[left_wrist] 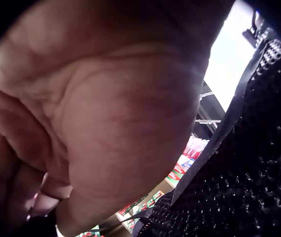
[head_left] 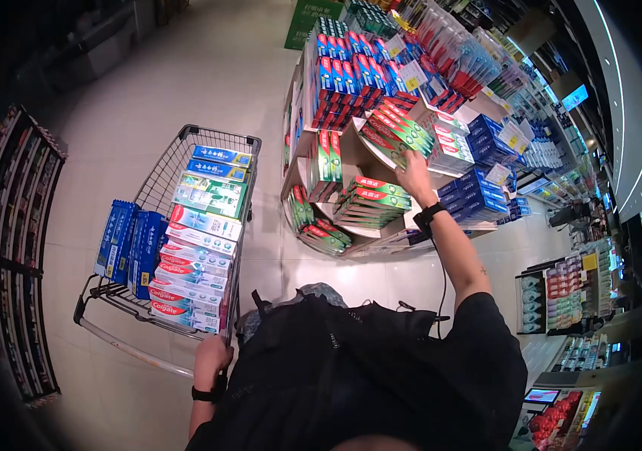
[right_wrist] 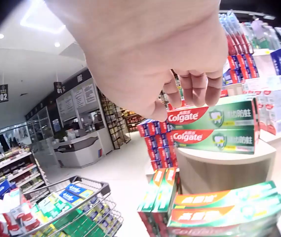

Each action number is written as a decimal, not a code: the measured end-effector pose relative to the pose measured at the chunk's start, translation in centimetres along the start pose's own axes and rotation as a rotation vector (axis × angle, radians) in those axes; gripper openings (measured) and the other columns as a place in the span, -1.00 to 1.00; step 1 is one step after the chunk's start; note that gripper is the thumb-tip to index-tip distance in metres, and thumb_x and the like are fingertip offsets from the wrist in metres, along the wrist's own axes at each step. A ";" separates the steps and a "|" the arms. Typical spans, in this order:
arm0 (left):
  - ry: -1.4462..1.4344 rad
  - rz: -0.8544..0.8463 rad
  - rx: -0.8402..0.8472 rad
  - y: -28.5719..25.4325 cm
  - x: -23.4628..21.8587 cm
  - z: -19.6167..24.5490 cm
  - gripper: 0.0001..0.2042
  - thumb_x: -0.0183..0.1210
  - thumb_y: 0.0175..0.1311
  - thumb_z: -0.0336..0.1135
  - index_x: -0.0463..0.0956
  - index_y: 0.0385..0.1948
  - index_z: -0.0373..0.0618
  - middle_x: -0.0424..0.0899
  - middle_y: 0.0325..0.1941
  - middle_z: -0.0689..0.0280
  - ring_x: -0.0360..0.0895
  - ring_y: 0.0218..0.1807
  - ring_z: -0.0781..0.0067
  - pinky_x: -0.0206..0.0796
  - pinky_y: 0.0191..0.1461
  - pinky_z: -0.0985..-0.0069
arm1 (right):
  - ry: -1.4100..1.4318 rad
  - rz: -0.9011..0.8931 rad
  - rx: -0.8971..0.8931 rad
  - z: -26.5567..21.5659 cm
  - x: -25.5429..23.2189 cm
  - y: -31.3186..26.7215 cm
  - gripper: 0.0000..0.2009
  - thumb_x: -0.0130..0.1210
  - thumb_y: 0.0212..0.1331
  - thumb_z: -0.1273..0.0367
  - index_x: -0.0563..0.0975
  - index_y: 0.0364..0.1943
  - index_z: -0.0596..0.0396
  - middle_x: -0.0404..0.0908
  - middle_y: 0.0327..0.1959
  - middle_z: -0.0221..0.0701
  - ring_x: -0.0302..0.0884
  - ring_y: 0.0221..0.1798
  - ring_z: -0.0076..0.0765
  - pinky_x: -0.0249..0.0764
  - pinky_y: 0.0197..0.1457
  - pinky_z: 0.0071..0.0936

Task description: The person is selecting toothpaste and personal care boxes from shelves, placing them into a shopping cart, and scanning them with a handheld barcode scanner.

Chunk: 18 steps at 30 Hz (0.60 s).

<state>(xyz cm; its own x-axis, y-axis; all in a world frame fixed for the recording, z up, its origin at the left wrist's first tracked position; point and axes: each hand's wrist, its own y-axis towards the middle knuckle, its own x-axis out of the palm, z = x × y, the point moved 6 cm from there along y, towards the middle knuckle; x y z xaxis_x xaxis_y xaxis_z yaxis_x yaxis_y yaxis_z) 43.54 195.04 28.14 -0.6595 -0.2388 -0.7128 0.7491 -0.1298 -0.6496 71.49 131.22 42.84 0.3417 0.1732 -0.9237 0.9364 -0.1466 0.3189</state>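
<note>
My right hand (head_left: 415, 177) is at the green-and-red Colgate toothpaste boxes (head_left: 390, 135) on the upper rounded shelf. In the right wrist view its bent fingers (right_wrist: 194, 89) reach down at the top edge of the upper toothpaste box (right_wrist: 212, 116), thumb near the box's left end. A second such box lies beneath it. Low on the left, my left hand (head_left: 212, 357) grips the end of the shopping cart's handle (head_left: 140, 359). The left wrist view shows that palm (left_wrist: 115, 113) close up with curled fingers; the handle is hidden there.
The shopping cart (head_left: 163, 161) holds rows of white-and-red Colgate boxes (head_left: 189, 282) and blue boxes (head_left: 116, 240). More green toothpaste boxes (head_left: 370, 201) fill the lower shelves. Blue-and-red boxes (head_left: 343, 75) are stacked behind. A dark display rack (head_left: 16, 255) stands at the far left.
</note>
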 end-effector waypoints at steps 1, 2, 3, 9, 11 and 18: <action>-0.010 -0.021 0.009 0.2 -0.7 0.5 -0.61 0.32 0.34 -0.01 0.79 -0.13 -0.20 0.80 -0.11 -0.17 0.75 0.01 -0.29 0.57 0.11 -0.12 | -0.043 0.003 0.017 1.5 0.1 2.2 -0.55 0.38 0.21 0.31 0.62 0.18 0.13 0.62 0.16 -0.02 0.59 0.28 0.23 0.58 0.33 0.03; -0.020 -0.043 0.017 0.5 -1.2 1.1 -0.62 0.34 0.31 -0.01 0.79 -0.17 -0.20 0.79 -0.15 -0.18 0.75 -0.02 -0.29 0.57 0.10 -0.13 | -0.086 0.006 0.033 3.3 0.1 4.2 -0.48 0.43 0.18 0.28 0.58 0.23 0.13 0.59 0.23 0.02 0.56 0.33 0.25 0.58 0.33 0.06; -0.033 -0.024 -0.015 1.2 -1.4 1.1 -0.59 0.36 0.31 0.02 0.79 -0.20 -0.23 0.78 -0.17 -0.18 0.75 -0.02 -0.30 0.56 0.09 -0.11 | -0.123 0.008 0.058 4.2 0.6 6.3 -0.39 0.46 0.16 0.25 0.54 0.30 0.12 0.57 0.28 0.02 0.54 0.36 0.27 0.57 0.37 0.08; -0.057 -0.101 -0.164 0.1 -1.7 0.5 -0.50 0.29 0.40 0.14 0.80 -0.21 -0.26 0.79 -0.13 -0.20 0.75 -0.02 -0.31 0.59 0.10 -0.09 | -0.220 -0.191 0.173 10.2 2.6 9.9 0.00 0.54 0.06 0.02 0.31 0.58 0.08 0.46 0.48 0.04 0.43 0.50 0.34 0.46 0.51 0.18; -0.044 -0.120 -0.199 -0.3 -2.6 1.4 -0.48 0.29 0.40 0.15 0.80 -0.22 -0.27 0.79 -0.14 -0.21 0.75 -0.02 -0.32 0.59 0.10 -0.09 | -0.224 -0.232 0.209 10.8 4.0 11.0 0.01 0.56 0.05 0.03 0.28 0.60 -0.05 0.40 0.56 -0.11 0.33 0.60 0.22 0.44 0.51 0.25; -0.087 -0.049 -0.212 -0.5 -12.7 8.3 -0.43 0.24 0.45 0.19 0.78 -0.31 -0.31 0.77 -0.22 -0.23 0.74 -0.06 -0.36 0.57 0.06 -0.12 | -0.247 -0.072 0.022 9.1 3.6 11.4 0.01 0.57 -0.04 0.12 0.32 0.60 -0.13 0.42 0.49 -0.15 0.34 0.54 0.17 0.35 0.50 0.20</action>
<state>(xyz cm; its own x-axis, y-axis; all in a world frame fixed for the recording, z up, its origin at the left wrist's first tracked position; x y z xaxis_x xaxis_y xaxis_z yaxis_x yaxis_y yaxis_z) 52.11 190.18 39.72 -0.6796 -0.3209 -0.6597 0.6807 0.0594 -0.7301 82.65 121.27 41.21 0.2420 -0.0588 -0.9685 0.9545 -0.1646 0.2485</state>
